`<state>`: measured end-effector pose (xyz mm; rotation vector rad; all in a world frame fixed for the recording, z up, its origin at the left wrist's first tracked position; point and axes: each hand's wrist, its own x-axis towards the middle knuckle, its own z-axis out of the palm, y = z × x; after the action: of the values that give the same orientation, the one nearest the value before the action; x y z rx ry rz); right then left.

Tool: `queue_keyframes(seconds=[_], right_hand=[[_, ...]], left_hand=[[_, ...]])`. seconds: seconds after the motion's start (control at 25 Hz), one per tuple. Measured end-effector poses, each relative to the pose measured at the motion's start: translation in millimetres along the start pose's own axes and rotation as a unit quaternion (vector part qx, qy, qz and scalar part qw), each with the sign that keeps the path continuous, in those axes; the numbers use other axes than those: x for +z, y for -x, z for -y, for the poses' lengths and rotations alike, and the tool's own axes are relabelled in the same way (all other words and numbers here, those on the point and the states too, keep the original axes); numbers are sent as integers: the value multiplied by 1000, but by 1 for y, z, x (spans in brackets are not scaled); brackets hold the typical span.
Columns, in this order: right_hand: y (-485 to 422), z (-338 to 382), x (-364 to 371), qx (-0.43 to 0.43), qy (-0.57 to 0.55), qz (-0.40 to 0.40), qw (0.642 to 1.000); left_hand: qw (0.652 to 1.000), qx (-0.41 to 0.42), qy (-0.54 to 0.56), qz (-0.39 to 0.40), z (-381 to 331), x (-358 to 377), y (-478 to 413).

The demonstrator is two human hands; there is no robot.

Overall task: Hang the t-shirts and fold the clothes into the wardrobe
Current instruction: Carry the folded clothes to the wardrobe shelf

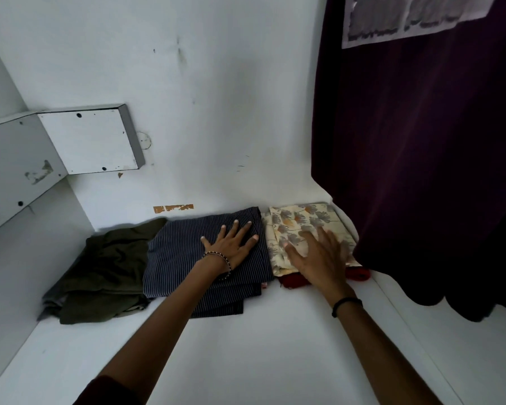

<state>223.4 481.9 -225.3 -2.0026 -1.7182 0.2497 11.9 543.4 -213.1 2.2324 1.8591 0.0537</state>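
Left hand lies flat, fingers spread, on a folded navy pinstriped garment; right hand rests open-fingered on folded cream floral cloth.

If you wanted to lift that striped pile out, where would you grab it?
Probably the striped pile by its front edge, sliding under from the open shelf front: it lies flat, wall behind, olive cloth and floral cloth crowding its sides.

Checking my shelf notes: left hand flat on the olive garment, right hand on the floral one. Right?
No. The head view shows the left hand flat on the striped navy garment, not the olive garment beside it; the right hand is on the floral garment.
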Motion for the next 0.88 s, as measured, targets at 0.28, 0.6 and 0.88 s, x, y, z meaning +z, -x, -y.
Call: queue_keyframes(seconds=[0.28, 0.6, 0.88], right_hand=[[-15, -3, 20, -16, 88, 85, 992], [-9, 0, 22, -27, 91, 48, 994], [10, 12, 7, -86, 37, -54, 994]], left_hand=[[1000, -24, 1, 14, 1, 7, -16], [1000, -16, 3, 25, -1, 2, -13], [997, 38, 62, -35, -9, -12, 18]])
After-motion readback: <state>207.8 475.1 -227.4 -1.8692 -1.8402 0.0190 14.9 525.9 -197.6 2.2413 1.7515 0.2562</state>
